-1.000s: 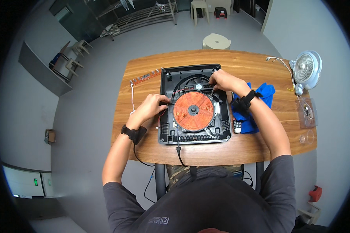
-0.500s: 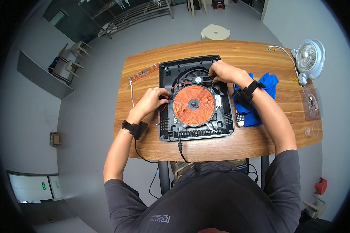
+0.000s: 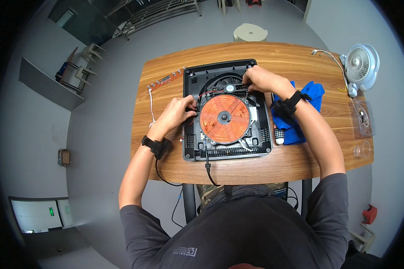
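An opened induction cooker [image 3: 226, 152], a black square housing, lies in the middle of the wooden table [image 3: 256, 168]. Its round copper coil [image 3: 224, 119] shows in the centre, with a black fan [image 3: 226, 87] behind it. My left hand [image 3: 177, 112] rests on the housing's left edge, fingers pinched on a thin red wire beside the coil. My right hand [image 3: 258, 78] grips the housing's far right corner near the fan. Both wrists wear black bands.
A blue cloth [image 3: 296, 116] lies right of the cooker under my right forearm. A circuit strip with a white wire [image 3: 164, 80] lies at the left. A small white fan [image 3: 361, 65] and clear plastic containers [image 3: 361, 119] stand at the right edge. A black cord [image 3: 208, 170] hangs off the front.
The view has shifted slightly. My hands stay on the cooker, the left still at the red wire, the right still at the far corner.
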Demonstrator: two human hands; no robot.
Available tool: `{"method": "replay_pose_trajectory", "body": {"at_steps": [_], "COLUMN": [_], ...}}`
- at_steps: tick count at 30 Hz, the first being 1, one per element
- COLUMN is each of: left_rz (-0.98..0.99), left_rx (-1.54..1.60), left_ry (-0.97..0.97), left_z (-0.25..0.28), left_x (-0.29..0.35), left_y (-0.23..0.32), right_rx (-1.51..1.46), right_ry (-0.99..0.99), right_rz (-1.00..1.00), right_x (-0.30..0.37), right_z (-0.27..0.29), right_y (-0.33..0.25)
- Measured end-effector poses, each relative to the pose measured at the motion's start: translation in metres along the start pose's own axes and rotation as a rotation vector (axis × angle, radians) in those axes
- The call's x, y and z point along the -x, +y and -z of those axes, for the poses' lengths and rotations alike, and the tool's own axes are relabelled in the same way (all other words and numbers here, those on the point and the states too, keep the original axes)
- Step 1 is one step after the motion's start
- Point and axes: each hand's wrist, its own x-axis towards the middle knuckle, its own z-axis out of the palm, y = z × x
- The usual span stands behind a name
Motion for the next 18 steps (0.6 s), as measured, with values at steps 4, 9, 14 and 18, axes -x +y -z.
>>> {"method": "replay_pose_trajectory", "body": {"at_steps": [4, 9, 14, 18], "left_rz": [-0.150, -0.176, -0.179, -0.120], "left_rx": [-0.173, -0.171, -0.139, -0.194], "left_ry": [0.049, 0.052, 0.059, 0.023], "left_z": [0.004, 0.004, 0.003, 0.003], "left_x": [-0.002, -0.004, -0.007, -0.012], "left_y": [-0.003, -0.011, -0.019, -0.015], "right_rx": [0.009, 0.010, 0.009, 0.000], "right_ry": [0.020, 0.031, 0.056, 0.029], "right_rz": [0.025, 0.050, 0.095, 0.050], "right_x": [0.002, 0.000, 0.000, 0.000], "right_z": [0.001, -0.002, -0.004, -0.002], "right_y": [-0.001, 0.004, 0.008, 0.006]}}
